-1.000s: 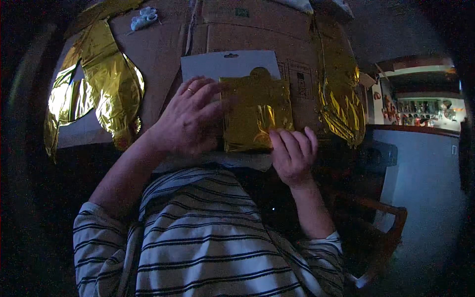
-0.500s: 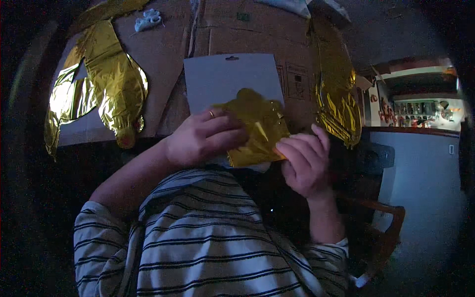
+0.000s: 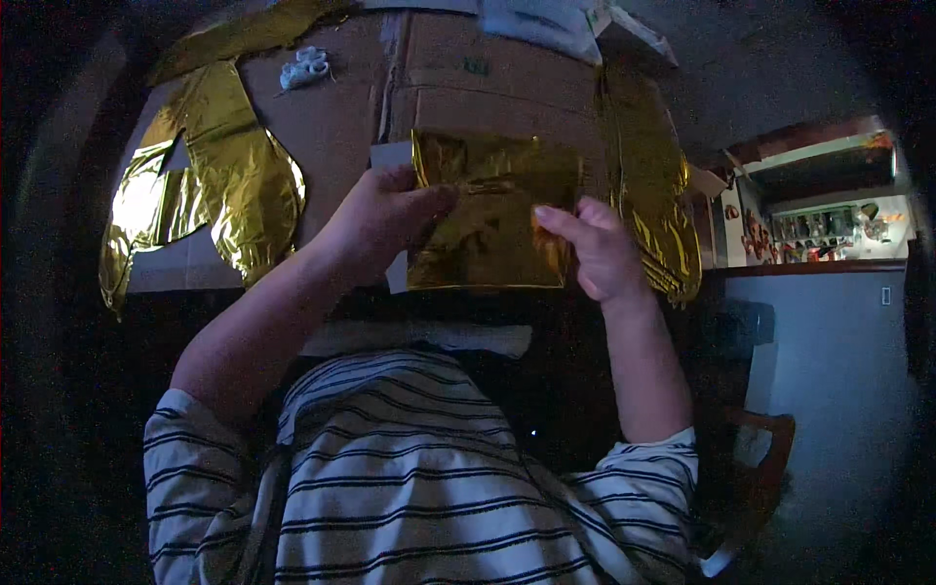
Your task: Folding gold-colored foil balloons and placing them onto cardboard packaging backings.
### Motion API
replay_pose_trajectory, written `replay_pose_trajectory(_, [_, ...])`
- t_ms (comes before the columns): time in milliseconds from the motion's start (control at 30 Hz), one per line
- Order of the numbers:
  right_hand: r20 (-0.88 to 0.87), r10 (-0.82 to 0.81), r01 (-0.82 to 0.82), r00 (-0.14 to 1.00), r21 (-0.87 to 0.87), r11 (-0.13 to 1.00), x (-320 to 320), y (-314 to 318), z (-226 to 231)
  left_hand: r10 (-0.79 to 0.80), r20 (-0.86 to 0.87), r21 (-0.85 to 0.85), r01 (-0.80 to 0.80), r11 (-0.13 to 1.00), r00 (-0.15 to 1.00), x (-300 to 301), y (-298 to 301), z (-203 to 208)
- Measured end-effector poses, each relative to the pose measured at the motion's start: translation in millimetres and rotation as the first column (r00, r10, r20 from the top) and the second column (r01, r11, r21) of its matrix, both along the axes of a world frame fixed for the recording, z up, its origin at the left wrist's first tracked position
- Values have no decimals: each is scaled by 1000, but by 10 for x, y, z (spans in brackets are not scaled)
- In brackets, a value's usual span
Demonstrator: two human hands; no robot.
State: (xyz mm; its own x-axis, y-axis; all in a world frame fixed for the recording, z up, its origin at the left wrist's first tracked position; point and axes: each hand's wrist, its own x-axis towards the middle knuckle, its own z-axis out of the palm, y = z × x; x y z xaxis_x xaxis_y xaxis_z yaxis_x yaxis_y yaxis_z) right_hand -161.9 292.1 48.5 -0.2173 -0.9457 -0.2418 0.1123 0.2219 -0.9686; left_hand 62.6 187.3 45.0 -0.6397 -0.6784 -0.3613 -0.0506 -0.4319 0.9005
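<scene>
A folded gold foil balloon (image 3: 497,234) is stretched out flat between my two hands at the near edge of the cardboard. My left hand (image 3: 395,219) pinches its left side, thumb lying across the foil. On the right side, my right hand (image 3: 597,249) grips the foil with the thumb on top and the other fingers mostly hidden behind. A white card (image 3: 392,154) shows past the left edge of the foil, largely covered by it.
Flat gold foil balloons lie at the left (image 3: 239,180), the upper left (image 3: 249,39) and the right (image 3: 668,234) of the cardboard (image 3: 439,58). White string (image 3: 307,68) sits in a small bundle, and clear plastic (image 3: 536,24) lies at the far edge. A wooden chair (image 3: 775,453) stands right.
The crumpled foil is now spread into a wider, flat rectangle and raised slightly away from me, over the white card. Both hands moved forward, my left hand to its left side.
</scene>
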Motion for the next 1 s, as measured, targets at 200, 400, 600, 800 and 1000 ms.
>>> replay_pose_trajectory(200, [150, 86, -126, 985, 277, 953, -219, -256, -332, 30, -227, 276, 35, 960, 973, 217, -6, -132])
replay_pose_trajectory(400, [40, 113, -120, 993, 324, 938, -172, -320, -292, 19, 217, -397, 70, 915, 976, 427, -11, -220])
replay_pose_trajectory(600, [-34, 121, -106, 992, 280, 954, -141, -378, -411, 184, 448, -892, 426, 150, 875, 316, -34, -207])
replay_pose_trajectory(800, [-67, 146, -117, 987, 327, 938, -19, -425, -271, 267, 452, -884, 467, 10, 851, 120, 13, -495])
replay_pose_trajectory(1000, [-235, 198, -119, 952, 311, 943, -106, -419, -311, 266, 527, -842, 539, 31, 808, 96, 25, -572])
